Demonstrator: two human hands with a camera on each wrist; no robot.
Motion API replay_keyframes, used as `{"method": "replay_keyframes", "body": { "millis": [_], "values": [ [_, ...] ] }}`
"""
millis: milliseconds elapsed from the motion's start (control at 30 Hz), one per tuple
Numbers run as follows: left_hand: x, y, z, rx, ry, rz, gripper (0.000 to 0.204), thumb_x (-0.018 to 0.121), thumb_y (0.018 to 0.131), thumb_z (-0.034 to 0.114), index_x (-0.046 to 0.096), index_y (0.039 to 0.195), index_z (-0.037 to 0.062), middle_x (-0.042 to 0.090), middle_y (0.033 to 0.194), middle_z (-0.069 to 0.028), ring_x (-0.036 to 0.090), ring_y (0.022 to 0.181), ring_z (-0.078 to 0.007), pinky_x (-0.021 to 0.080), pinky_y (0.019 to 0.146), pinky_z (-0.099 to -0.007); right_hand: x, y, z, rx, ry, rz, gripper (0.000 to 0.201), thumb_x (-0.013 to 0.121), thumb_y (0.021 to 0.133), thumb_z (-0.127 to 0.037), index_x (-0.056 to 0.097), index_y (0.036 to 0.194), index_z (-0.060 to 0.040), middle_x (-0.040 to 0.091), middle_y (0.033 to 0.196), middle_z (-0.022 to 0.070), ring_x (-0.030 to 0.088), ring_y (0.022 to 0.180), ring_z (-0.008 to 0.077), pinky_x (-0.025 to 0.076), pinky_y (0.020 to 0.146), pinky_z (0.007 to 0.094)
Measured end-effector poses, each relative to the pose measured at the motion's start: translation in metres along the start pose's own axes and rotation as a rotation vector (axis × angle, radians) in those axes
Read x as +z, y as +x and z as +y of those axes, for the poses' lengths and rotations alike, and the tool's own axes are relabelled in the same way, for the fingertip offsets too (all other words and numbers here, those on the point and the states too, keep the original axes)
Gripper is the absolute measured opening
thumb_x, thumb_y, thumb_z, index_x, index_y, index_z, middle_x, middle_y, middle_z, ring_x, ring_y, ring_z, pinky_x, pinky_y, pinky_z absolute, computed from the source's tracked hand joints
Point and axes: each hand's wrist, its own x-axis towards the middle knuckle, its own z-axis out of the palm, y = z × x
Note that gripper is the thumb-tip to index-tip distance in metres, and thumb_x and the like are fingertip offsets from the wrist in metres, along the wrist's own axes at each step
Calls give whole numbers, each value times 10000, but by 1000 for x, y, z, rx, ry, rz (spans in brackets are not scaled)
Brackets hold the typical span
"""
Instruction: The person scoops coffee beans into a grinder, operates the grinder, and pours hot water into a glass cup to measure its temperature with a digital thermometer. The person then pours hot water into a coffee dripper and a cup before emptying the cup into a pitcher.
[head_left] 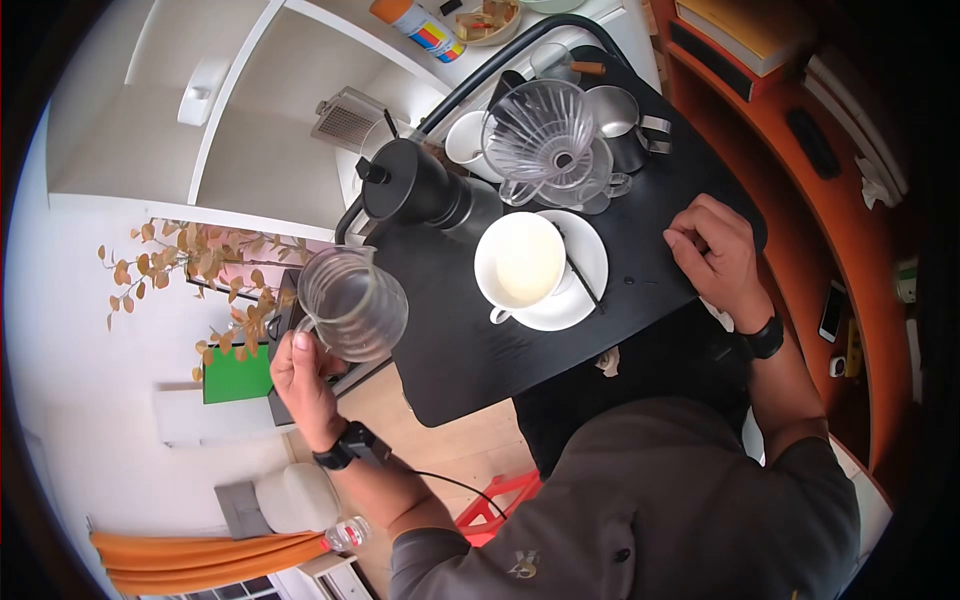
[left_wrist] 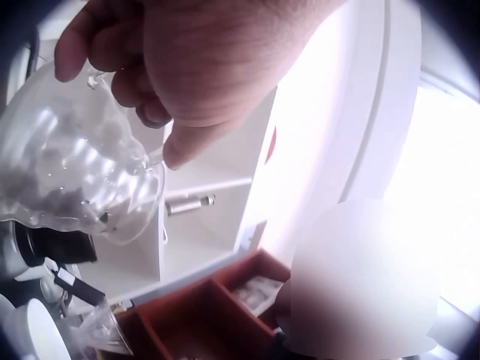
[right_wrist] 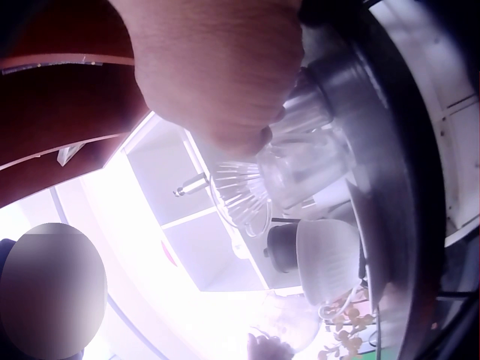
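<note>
Raised past the left edge of the black table point(head_left: 460, 370), my left hand point(head_left: 305, 385) grips the handle of a clear glass coffee server point(head_left: 355, 310). The left wrist view shows the fingers curled at the handle and the ribbed glass point(left_wrist: 67, 157) beside them. My right hand point(head_left: 715, 258) rests at the table's right side, fingers loosely curled, holding nothing. Between the hands, a white cup point(head_left: 520, 262) with pale, creamy contents sits on a white saucer point(head_left: 585, 235). A thin dark stick point(head_left: 587, 285) lies across the saucer beside the cup.
Behind the cup stand a black moka pot point(head_left: 415, 190), a clear ribbed dripper point(head_left: 530, 120) on a glass server, another white cup point(head_left: 465, 140) and a metal pitcher point(head_left: 615, 125). A dark rail point(head_left: 490, 65) edges the table's back. Orange shelving point(head_left: 800, 215) is close on the right.
</note>
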Motion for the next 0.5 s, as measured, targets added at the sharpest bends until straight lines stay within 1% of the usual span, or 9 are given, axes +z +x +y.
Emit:
{"method": "replay_keyframes", "body": {
  "millis": [33, 67, 133, 200, 267, 333, 367, 467, 500],
  "values": [
    [-1, 2, -16, -24, -61, 66, 440, 560, 1022, 358, 430, 683, 109, 382, 610, 29, 408, 534, -85, 422, 514, -269, 0, 0, 0, 6, -3, 3, 105, 716, 808, -55, 619, 774, -33, 530, 682, 62, 527, 555, 195, 385, 525, 314],
    [2, 6, -32, -55, -184, 121, 432, 556, 1021, 372, 428, 698, 115, 338, 604, 38, 357, 516, -87, 415, 505, -284, 1, 1, -1, -2, -2, 0, 105, 716, 808, -55, 619, 774, -33, 530, 682, 62, 527, 555, 195, 385, 525, 314],
    [0, 17, -68, -148, -313, 198, 420, 558, 1017, 393, 439, 716, 125, 320, 603, 39, 332, 512, -87, 399, 497, -286, 0, 1, -2, 10, -17, -7, 106, 713, 808, -51, 616, 773, -27, 529, 684, 66, 525, 547, 193, 386, 525, 313],
    [9, 28, -93, -182, -427, 233, 419, 558, 1015, 412, 434, 721, 140, 308, 602, 43, 321, 509, -91, 391, 499, -287, 0, 2, -5, 11, -27, -14, 107, 712, 808, -49, 614, 772, -24, 528, 684, 69, 525, 546, 193, 387, 525, 312],
    [19, 39, -108, -214, -491, 220, 450, 557, 1012, 438, 381, 696, 171, 280, 593, 47, 306, 496, -103, 387, 502, -307, 0, 2, -8, 12, -40, -16, 108, 710, 809, -48, 613, 771, -21, 526, 685, 72, 525, 544, 194, 388, 525, 311],
    [32, 49, -116, -238, -542, 236, 464, 544, 1016, 453, 363, 691, 176, 267, 590, 47, 295, 492, -104, 384, 503, -310, 1, 2, -9, 48, -22, -6, 108, 708, 810, -48, 612, 771, -16, 523, 685, 75, 525, 542, 194, 388, 522, 310],
    [38, 54, -122, -239, -599, 224, 472, 530, 1020, 465, 352, 691, 178, 256, 590, 49, 284, 490, -105, 385, 503, -311, 2, 2, -9, 38, -28, -6, 108, 708, 810, -48, 612, 771, -16, 523, 685, 75, 525, 542, 194, 388, 522, 310],
    [55, 69, -138, -277, -675, 199, 495, 509, 1026, 479, 336, 675, 176, 255, 587, 45, 279, 489, -108, 398, 510, -312, 2, 2, -9, 33, -40, -4, 108, 708, 809, -48, 612, 771, -15, 521, 685, 74, 524, 541, 194, 388, 519, 309],
    [61, 73, -144, -281, -677, 185, 496, 520, 1012, 506, 352, 679, 178, 256, 573, 44, 275, 474, -119, 400, 515, -322, 2, 2, -10, 37, -46, -5, 109, 708, 809, -48, 612, 771, -14, 521, 685, 73, 525, 541, 194, 389, 519, 309]
  ]
}}
